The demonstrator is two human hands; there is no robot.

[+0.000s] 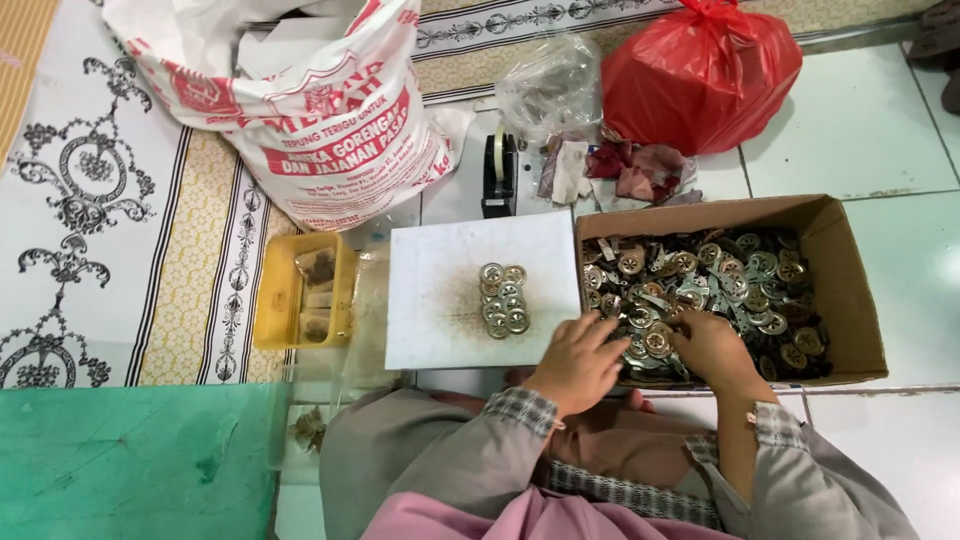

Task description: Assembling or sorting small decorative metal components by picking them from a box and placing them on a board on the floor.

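Head camera, looking steeply down (close range), floor workspace below

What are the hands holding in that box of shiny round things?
It cannot be told. Both the left hand and right hand reach into the metal pieces in the cardboard box, fingertips hidden.

Both hands, left hand (577, 362) and right hand (712, 346), reach into a brown cardboard box (848, 270) of round metal pieces (720, 285) beside a white board (440, 300).

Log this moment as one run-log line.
left hand: at cardboard box edge | right hand: in metal parts | white board: small stack of round parts
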